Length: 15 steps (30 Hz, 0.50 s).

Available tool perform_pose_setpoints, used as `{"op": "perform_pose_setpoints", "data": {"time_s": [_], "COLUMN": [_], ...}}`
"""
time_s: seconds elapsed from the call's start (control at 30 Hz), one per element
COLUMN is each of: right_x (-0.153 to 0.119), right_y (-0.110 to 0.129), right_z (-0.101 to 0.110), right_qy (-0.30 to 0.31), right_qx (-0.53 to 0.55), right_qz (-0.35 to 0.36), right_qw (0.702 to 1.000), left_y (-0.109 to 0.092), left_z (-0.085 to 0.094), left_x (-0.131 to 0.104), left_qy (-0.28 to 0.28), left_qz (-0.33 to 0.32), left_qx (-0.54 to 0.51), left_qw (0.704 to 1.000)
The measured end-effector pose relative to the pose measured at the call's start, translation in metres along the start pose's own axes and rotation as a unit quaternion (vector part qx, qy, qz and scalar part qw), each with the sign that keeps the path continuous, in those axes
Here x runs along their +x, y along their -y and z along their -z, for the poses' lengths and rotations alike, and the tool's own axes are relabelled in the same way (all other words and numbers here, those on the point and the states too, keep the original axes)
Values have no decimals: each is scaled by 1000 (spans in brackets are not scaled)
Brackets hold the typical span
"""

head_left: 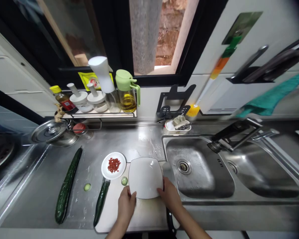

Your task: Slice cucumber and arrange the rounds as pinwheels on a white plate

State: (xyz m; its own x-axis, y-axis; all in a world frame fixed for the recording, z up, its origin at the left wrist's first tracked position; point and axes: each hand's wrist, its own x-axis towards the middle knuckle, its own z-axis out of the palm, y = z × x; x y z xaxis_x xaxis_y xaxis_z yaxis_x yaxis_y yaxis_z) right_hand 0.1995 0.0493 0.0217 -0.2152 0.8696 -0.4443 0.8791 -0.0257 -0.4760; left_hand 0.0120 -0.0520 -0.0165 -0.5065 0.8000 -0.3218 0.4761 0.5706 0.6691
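A squarish white plate (146, 177) is held level above the cutting board (112, 212). My left hand (126, 206) grips its near left corner, thumb on top. My right hand (171, 197) is closed on its near right side. Left of the plate lies a small cucumber end (124, 181). A shorter cucumber (101, 203) rests along the board's left edge, below a small round white plate (105, 162) with small red pieces (114, 165). Beside my right forearm a black knife handle (170, 221) shows; I cannot make out its blade fully.
Farther left lie a long cucumber (68, 186) and another cucumber end (87, 187). A lidded pot (51, 131) stands behind them. Seasoning jars and an oil bottle (127, 96) line the shelf. To the right is a double sink (201, 196) with a faucet (235, 132).
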Motion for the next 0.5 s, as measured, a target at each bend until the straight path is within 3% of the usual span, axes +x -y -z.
{"op": "perform_pose_setpoints", "data": {"time_s": [0.5], "right_x": [-4], "right_y": [3], "right_z": [-4], "right_qy": [8], "right_qx": [-95], "right_qz": [-26], "right_qw": [995], "left_y": [5], "left_z": [-7], "left_x": [0], "left_qy": [1], "left_qz": [6], "left_qx": [-15], "left_qw": [1000]}}
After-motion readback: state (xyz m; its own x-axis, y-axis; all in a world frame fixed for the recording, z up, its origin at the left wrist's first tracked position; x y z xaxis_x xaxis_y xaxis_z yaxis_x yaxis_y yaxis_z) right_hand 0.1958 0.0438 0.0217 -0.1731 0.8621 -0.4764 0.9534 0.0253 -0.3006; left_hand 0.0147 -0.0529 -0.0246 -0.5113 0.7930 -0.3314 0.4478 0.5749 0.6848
